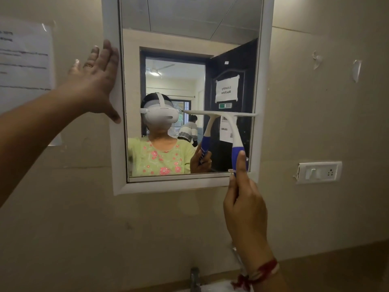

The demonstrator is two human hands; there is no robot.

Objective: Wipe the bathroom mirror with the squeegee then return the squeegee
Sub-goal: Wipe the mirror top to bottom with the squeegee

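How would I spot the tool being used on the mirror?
Find the white-framed wall mirror. Against its glass, on the right side, lies the white T-shaped squeegee, blade level. The right hand grips its blue handle from below; nothing else here has that blue grip.

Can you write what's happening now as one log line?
right hand: holding squeegee | blade: on mirror, right side | left hand: flat on mirror frame

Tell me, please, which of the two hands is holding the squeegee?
The right hand holds the squeegee by its blue grip, blade on the mirror. The left hand lies flat, empty, on the mirror's left frame.
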